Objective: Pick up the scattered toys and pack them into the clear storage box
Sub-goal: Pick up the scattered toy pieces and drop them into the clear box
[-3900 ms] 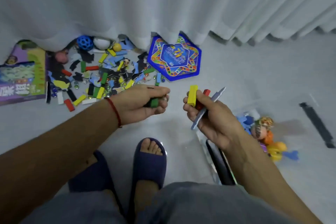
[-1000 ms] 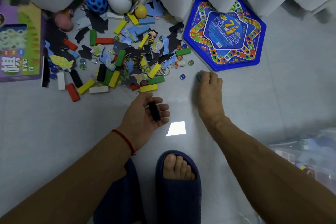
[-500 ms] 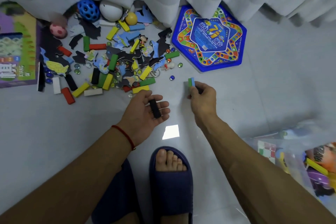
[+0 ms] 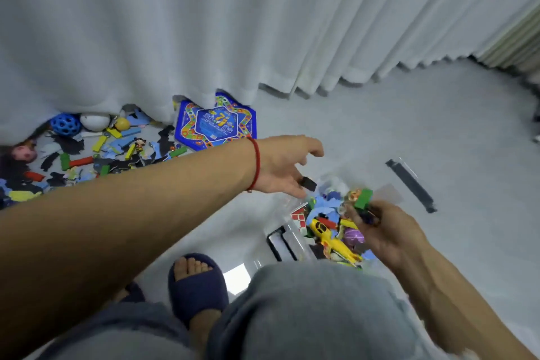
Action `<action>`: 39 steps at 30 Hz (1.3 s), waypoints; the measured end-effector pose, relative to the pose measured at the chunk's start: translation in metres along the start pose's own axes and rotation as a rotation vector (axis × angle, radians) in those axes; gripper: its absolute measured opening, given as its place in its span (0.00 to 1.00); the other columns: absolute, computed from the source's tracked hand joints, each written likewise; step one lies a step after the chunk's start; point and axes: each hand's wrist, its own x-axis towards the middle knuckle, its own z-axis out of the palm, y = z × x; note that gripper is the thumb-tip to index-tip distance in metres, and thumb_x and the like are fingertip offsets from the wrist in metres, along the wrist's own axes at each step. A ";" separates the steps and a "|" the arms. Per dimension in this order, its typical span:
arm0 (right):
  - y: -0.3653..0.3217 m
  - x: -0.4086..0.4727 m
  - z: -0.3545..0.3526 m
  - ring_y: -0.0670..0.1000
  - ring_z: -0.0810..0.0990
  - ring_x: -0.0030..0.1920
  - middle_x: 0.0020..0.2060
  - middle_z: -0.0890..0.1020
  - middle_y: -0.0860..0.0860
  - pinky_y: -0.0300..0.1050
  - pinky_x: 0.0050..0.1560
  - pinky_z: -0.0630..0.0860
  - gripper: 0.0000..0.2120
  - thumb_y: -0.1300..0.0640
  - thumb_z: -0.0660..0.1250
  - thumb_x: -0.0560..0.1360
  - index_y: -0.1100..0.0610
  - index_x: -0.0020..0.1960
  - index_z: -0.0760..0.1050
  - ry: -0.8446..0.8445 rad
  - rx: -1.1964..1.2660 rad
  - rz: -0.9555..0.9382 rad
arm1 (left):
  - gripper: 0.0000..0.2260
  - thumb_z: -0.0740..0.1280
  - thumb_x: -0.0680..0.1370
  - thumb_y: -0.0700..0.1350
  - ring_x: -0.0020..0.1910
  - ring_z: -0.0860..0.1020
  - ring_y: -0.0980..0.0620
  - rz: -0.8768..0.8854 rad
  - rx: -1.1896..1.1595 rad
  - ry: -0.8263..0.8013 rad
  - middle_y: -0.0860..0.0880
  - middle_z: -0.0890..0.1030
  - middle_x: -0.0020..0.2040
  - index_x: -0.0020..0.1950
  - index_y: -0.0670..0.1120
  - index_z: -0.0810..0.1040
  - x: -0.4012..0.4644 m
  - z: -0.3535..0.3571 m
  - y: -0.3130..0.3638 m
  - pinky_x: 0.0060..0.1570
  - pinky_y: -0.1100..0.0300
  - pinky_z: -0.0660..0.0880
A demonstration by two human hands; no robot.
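The clear storage box [image 4: 294,238] stands on the floor in front of my knee, holding a yellow toy [image 4: 327,238], blue pieces and other toys. My left hand [image 4: 285,168] reaches over the box's near-left corner with its thumb spread away. A small black block [image 4: 307,183] is at its fingertips, just above the box. My right hand [image 4: 382,231] hovers over the right side of the box and grips a green block [image 4: 363,199] between its fingers, with something dark beneath it.
Scattered blocks and puzzle pieces [image 4: 102,155] lie at the left along the white curtain [image 4: 204,23], with a blue holed ball [image 4: 65,124], a white ball [image 4: 94,121] and a blue board game [image 4: 216,126]. A black strip [image 4: 410,184] lies right of the box. My slippered foot [image 4: 195,283] is near.
Both hands have swung right from the toy pile to above the box, carrying the black and green blocks. My left thumb has lifted off the black block. The view turned right.
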 end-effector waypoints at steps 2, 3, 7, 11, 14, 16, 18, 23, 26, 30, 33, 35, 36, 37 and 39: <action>-0.006 -0.004 -0.017 0.59 0.78 0.48 0.49 0.76 0.64 0.55 0.63 0.76 0.07 0.67 0.57 0.81 0.68 0.45 0.71 0.049 -0.052 0.029 | 0.20 0.65 0.79 0.49 0.66 0.71 0.38 0.002 0.121 0.083 0.35 0.67 0.69 0.69 0.43 0.69 -0.001 0.018 0.005 0.64 0.46 0.73; -0.007 -0.007 -0.021 0.61 0.78 0.47 0.47 0.74 0.65 0.55 0.63 0.74 0.08 0.65 0.57 0.81 0.67 0.47 0.71 0.059 -0.098 0.030 | 0.20 0.65 0.78 0.48 0.66 0.72 0.38 0.012 0.156 0.116 0.35 0.69 0.68 0.68 0.42 0.69 -0.003 0.020 0.005 0.62 0.47 0.75; -0.010 -0.022 -0.019 0.62 0.75 0.43 0.44 0.74 0.63 0.46 0.32 0.79 0.09 0.63 0.60 0.79 0.67 0.55 0.74 -0.042 -0.289 -0.048 | 0.11 0.67 0.76 0.48 0.43 0.76 0.46 0.054 0.283 0.293 0.44 0.74 0.48 0.55 0.44 0.74 -0.030 -0.028 -0.014 0.48 0.51 0.80; 0.000 -0.034 0.031 0.57 0.81 0.44 0.47 0.81 0.60 0.45 0.36 0.82 0.06 0.62 0.66 0.77 0.64 0.51 0.79 -0.277 -0.394 -0.035 | 0.11 0.67 0.77 0.46 0.38 0.75 0.47 0.075 0.129 0.606 0.43 0.78 0.44 0.55 0.41 0.77 -0.081 -0.116 -0.048 0.41 0.54 0.78; 0.028 -0.045 0.082 0.54 0.80 0.38 0.41 0.81 0.57 0.46 0.40 0.79 0.04 0.62 0.67 0.78 0.62 0.51 0.78 -0.495 -0.604 0.003 | 0.07 0.64 0.77 0.42 0.34 0.75 0.46 0.061 -0.042 0.819 0.43 0.78 0.38 0.52 0.41 0.77 -0.109 -0.173 -0.096 0.36 0.56 0.76; 0.059 -0.039 0.112 0.55 0.81 0.38 0.42 0.81 0.57 0.47 0.41 0.79 0.06 0.60 0.66 0.78 0.63 0.51 0.78 -0.596 -0.787 -0.026 | 0.06 0.64 0.76 0.42 0.35 0.75 0.45 0.017 -0.106 0.933 0.42 0.79 0.40 0.50 0.41 0.77 -0.118 -0.202 -0.133 0.37 0.55 0.78; 0.094 -0.026 0.143 0.55 0.83 0.42 0.46 0.83 0.57 0.50 0.45 0.81 0.08 0.58 0.65 0.79 0.62 0.53 0.79 -0.658 -0.993 -0.116 | 0.07 0.64 0.77 0.42 0.36 0.76 0.45 -0.025 -0.147 0.984 0.42 0.79 0.42 0.50 0.40 0.77 -0.121 -0.224 -0.167 0.37 0.54 0.79; 0.170 0.021 0.235 0.53 0.83 0.50 0.51 0.82 0.52 0.50 0.51 0.83 0.08 0.55 0.64 0.79 0.54 0.56 0.77 -0.863 -1.517 -0.254 | 0.06 0.66 0.73 0.44 0.36 0.76 0.45 0.013 -0.133 1.085 0.42 0.78 0.41 0.48 0.43 0.76 -0.100 -0.266 -0.219 0.40 0.51 0.79; 0.205 0.047 0.287 0.53 0.80 0.55 0.58 0.80 0.52 0.50 0.57 0.79 0.12 0.53 0.64 0.79 0.53 0.62 0.75 -1.038 -1.829 -0.446 | 0.08 0.66 0.70 0.44 0.39 0.79 0.45 0.025 -0.006 1.145 0.45 0.79 0.43 0.49 0.50 0.76 -0.085 -0.296 -0.236 0.42 0.53 0.79; 0.225 0.074 0.363 0.52 0.77 0.54 0.63 0.78 0.52 0.44 0.53 0.73 0.18 0.52 0.64 0.80 0.52 0.69 0.70 -1.226 -1.999 -0.659 | 0.10 0.67 0.74 0.41 0.45 0.78 0.50 0.069 0.336 1.171 0.49 0.78 0.49 0.55 0.49 0.75 -0.064 -0.358 -0.231 0.41 0.58 0.75; 0.235 0.100 0.424 0.54 0.77 0.53 0.65 0.77 0.55 0.44 0.52 0.72 0.22 0.52 0.64 0.79 0.51 0.72 0.67 -1.231 -2.000 -0.818 | 0.14 0.68 0.71 0.39 0.46 0.75 0.49 0.162 0.550 1.288 0.46 0.75 0.52 0.56 0.47 0.75 -0.040 -0.416 -0.212 0.45 0.55 0.75; 0.245 0.118 0.458 0.57 0.77 0.58 0.67 0.75 0.56 0.46 0.55 0.72 0.25 0.53 0.66 0.78 0.52 0.74 0.66 -1.169 -1.960 -0.933 | 0.17 0.69 0.70 0.38 0.49 0.73 0.49 0.214 0.608 1.364 0.44 0.73 0.56 0.58 0.44 0.75 -0.018 -0.449 -0.198 0.48 0.59 0.71; 0.253 0.125 0.472 0.59 0.76 0.61 0.67 0.74 0.57 0.47 0.57 0.71 0.26 0.53 0.67 0.78 0.53 0.74 0.66 -1.143 -1.933 -1.000 | 0.18 0.69 0.70 0.37 0.50 0.71 0.49 0.235 0.632 1.390 0.42 0.72 0.59 0.59 0.43 0.74 -0.007 -0.463 -0.193 0.48 0.61 0.68; 0.261 0.130 0.484 0.60 0.75 0.63 0.68 0.74 0.58 0.49 0.59 0.71 0.27 0.53 0.67 0.77 0.54 0.74 0.66 -1.129 -1.913 -1.074 | 0.19 0.69 0.70 0.37 0.51 0.70 0.49 0.245 0.670 1.405 0.41 0.71 0.60 0.61 0.41 0.74 0.003 -0.474 -0.189 0.47 0.63 0.65; 0.277 0.136 0.506 0.62 0.72 0.65 0.68 0.72 0.59 0.52 0.61 0.72 0.29 0.53 0.68 0.75 0.54 0.74 0.65 -1.142 -1.892 -1.215 | 0.21 0.68 0.70 0.36 0.56 0.70 0.44 0.240 0.774 1.417 0.39 0.71 0.62 0.63 0.39 0.73 0.022 -0.493 -0.180 0.49 0.61 0.65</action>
